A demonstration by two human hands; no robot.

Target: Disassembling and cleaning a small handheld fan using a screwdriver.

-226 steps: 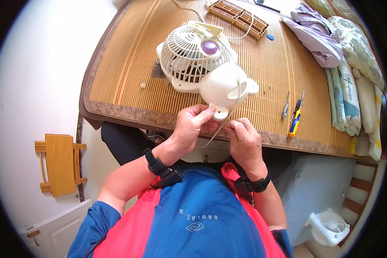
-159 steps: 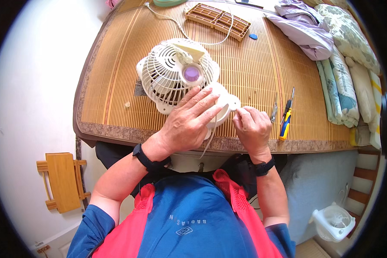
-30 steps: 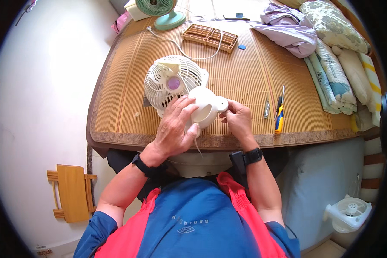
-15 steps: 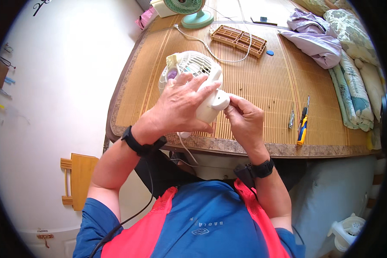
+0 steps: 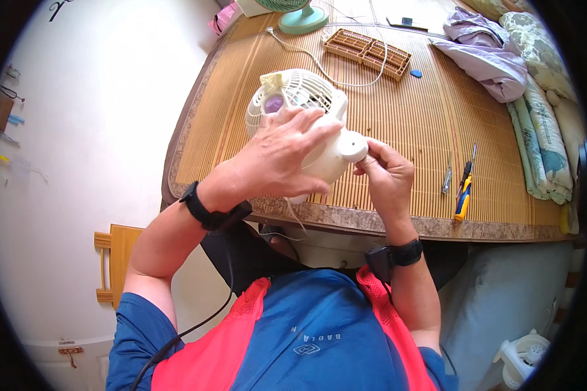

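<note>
A small white fan (image 5: 326,161) with a round slatted cage (image 5: 306,85) is tilted over the table's near edge. My left hand (image 5: 277,153) lies across its back with fingers spread and the thumb on the near side, gripping the housing. A purple round part shows by the cage, beyond my fingers. On the fan's right, a round white end piece (image 5: 354,147) sticks out. The thumb and fingers of my right hand (image 5: 390,171) pinch at its right edge; the fingertips are partly hidden behind it. A pale cord hangs below the fan at the table edge.
To the right lie a yellow-and-blue screwdriver (image 5: 463,199) and a slim metal tool (image 5: 447,179). Farther back are a brown plastic grid (image 5: 368,52), a white cable (image 5: 319,67), a blue oval piece (image 5: 416,73) and a green fan base (image 5: 303,21). Folded cloth (image 5: 548,143) is piled at right.
Fan and both hands appear slightly farther right in the picture, and the fan looks turned a little. My right fingers stay at the round end piece. The whole view has shifted slightly.
</note>
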